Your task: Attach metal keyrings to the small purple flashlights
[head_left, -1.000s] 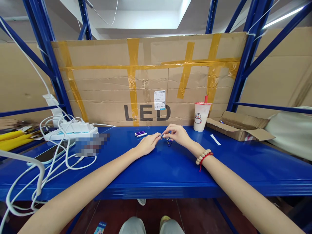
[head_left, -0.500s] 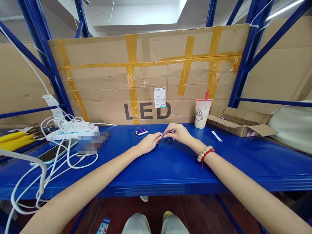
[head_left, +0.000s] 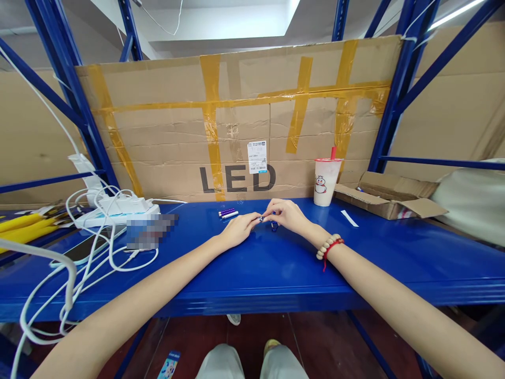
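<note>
Both hands meet over the middle of the blue shelf (head_left: 276,268). My left hand (head_left: 236,230) and my right hand (head_left: 286,215) each pinch one end of a small metallic blue and silver object (head_left: 262,218). A small blue clip-like part (head_left: 274,227) hangs or lies just under my right fingers. What the object is I cannot make out at this size. My right wrist wears a bead bracelet with a red cord (head_left: 329,247). Two small purple and white cylinders (head_left: 228,213) lie on the shelf just beyond my left hand.
A taped cardboard sheet marked LED (head_left: 236,121) stands at the back. A white drink cup with a red straw (head_left: 326,181) and an open cardboard box (head_left: 390,199) sit at right. A power strip with white cables (head_left: 118,210) and a phone (head_left: 84,250) lie at left.
Both hands stay pinched together on the small object, with slight finger shifts. The head view has tilted a little, so everything sits slightly higher in the frame.
</note>
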`<state>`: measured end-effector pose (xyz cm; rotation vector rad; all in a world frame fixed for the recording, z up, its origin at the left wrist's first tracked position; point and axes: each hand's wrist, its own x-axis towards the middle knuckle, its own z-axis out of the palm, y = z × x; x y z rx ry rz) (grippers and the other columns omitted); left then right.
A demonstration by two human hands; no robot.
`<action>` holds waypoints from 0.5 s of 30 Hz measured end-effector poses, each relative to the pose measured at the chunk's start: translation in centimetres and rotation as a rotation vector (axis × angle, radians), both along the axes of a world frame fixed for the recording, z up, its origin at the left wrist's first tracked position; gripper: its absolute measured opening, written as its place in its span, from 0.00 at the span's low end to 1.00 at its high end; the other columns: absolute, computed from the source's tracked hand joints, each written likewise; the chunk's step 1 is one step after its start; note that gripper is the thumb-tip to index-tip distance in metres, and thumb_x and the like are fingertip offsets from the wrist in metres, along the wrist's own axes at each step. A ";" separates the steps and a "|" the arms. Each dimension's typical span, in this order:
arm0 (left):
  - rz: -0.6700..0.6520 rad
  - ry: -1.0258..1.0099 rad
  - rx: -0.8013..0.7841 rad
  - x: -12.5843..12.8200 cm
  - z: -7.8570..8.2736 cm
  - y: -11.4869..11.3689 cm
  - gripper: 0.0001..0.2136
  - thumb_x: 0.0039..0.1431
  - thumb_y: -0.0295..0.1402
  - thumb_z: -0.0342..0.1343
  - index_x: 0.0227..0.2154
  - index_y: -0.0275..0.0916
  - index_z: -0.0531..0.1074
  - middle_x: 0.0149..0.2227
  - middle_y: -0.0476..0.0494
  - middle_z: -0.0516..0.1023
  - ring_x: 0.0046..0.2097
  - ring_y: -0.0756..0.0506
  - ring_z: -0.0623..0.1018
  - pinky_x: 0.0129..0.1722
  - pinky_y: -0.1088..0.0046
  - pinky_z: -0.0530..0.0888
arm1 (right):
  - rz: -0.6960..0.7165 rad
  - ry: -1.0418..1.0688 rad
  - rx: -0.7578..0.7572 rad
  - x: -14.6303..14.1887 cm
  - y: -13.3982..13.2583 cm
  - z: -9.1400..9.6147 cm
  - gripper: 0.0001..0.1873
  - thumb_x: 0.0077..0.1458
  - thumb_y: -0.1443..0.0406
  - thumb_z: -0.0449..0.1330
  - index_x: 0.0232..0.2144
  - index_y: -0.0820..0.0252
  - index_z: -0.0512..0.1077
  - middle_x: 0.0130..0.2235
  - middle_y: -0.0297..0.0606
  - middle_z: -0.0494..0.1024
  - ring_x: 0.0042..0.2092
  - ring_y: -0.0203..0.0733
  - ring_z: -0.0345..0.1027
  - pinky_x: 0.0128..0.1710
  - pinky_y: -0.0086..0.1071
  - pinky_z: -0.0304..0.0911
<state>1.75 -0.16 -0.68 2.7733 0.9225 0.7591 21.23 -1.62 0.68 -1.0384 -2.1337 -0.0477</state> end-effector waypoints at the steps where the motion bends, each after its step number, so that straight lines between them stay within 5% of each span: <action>1: 0.006 -0.008 0.006 0.0 0.0 0.0 0.14 0.64 0.37 0.38 0.40 0.41 0.68 0.30 0.49 0.74 0.33 0.48 0.73 0.33 0.76 0.66 | -0.003 -0.001 0.007 0.0 0.0 0.0 0.08 0.49 0.60 0.61 0.26 0.57 0.77 0.30 0.33 0.74 0.27 0.31 0.63 0.26 0.26 0.52; 15: 0.082 -0.054 0.073 0.0 0.0 0.0 0.11 0.62 0.35 0.42 0.43 0.43 0.67 0.38 0.49 0.76 0.40 0.46 0.75 0.38 0.73 0.68 | -0.019 0.194 -0.090 -0.4 0.4 -0.6 0.14 0.45 0.55 0.62 0.25 0.61 0.76 0.29 0.37 0.74 0.24 0.31 0.63 0.23 0.26 0.56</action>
